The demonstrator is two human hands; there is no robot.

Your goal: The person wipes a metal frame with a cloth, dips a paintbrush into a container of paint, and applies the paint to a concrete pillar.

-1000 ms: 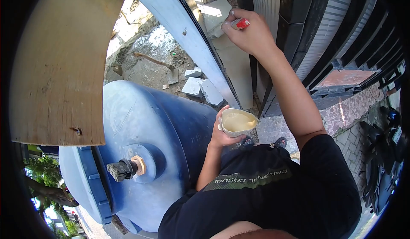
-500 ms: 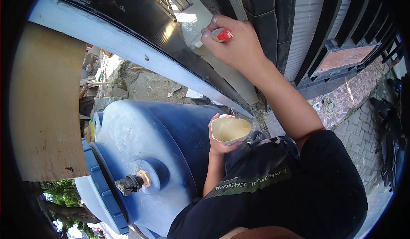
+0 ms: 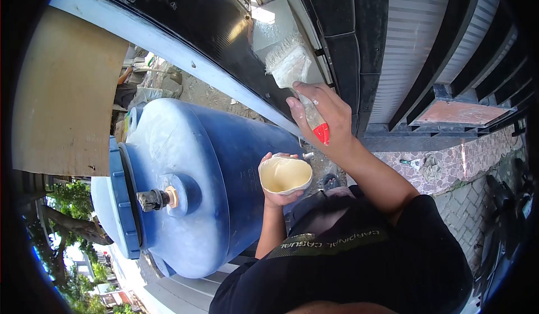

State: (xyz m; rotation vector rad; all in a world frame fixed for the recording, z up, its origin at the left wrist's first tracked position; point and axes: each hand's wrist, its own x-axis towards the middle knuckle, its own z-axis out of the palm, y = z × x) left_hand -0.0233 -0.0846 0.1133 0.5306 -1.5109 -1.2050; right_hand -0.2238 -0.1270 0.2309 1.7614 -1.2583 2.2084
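Wrapped around the handle of a wide paintbrush (image 3: 292, 68) is my right hand (image 3: 331, 112). The brush has a red handle end, and its whitish, paint-smeared bristles point up against a narrow pale wall strip (image 3: 268, 36) beside dark panels. Lower down, my left hand (image 3: 273, 198) cups an uneven-rimmed, bowl-like container (image 3: 287, 192) from its left side and below. Cream-coloured paint (image 3: 286, 173) shows inside it. Part of the left fingers is hidden behind the container.
A large blue water tank (image 3: 244, 151) with a black valve (image 3: 151, 200) lies left of my left hand. A white beam (image 3: 174, 58) crosses above it, and a plywood board (image 3: 67, 95) stands far left. Black slats (image 3: 410, 78) line the right. Another person (image 3: 127, 86) is partly visible behind.
My right hand has moved down and right, and the brush now shows in full with its bristles upward. The view has shifted; the container stays in my left hand.
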